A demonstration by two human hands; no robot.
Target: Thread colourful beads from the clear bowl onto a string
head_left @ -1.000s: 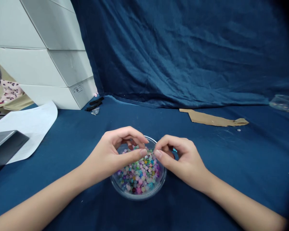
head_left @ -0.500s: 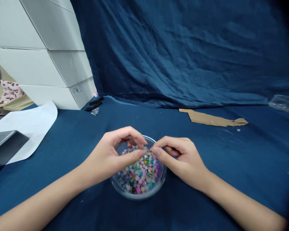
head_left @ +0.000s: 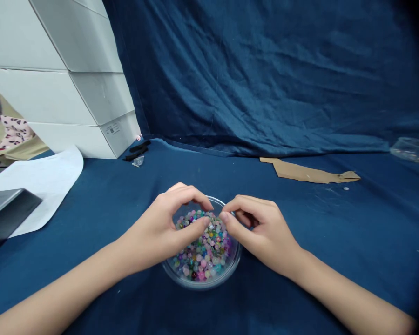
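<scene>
Picking around in a clear bowl [head_left: 203, 284] of mixed beads [head_left: 206, 256], this person has both hands curled in over the rim from opposite sides. The bowl sits right between the left grip [head_left: 157, 228] and the right grip [head_left: 265, 230], probably so either one can reach in without stretching. The left thumb [head_left: 202, 223] and right thumb [head_left: 224, 217] almost meet just above the pile, with only a small gap between them, while the other fingers arch toward the far rim. Can't really tell if either grip is clamped on a bead: the fingertips are right down at the pile, but nothing held shows. The beads, mostly pinks, blues and greens, lie just below both grips and spread out toward the person.

The bowl stands on a surface [head_left: 300, 274] covered in blue cloth. Well past the right grip there's a torn cardboard strip [head_left: 309, 171] and a clear plastic tub [head_left: 412, 150]. Off past the left grip are a white paper sheet [head_left: 45, 190], a dark box [head_left: 7, 216] and stacked white cartons [head_left: 77, 93].
</scene>
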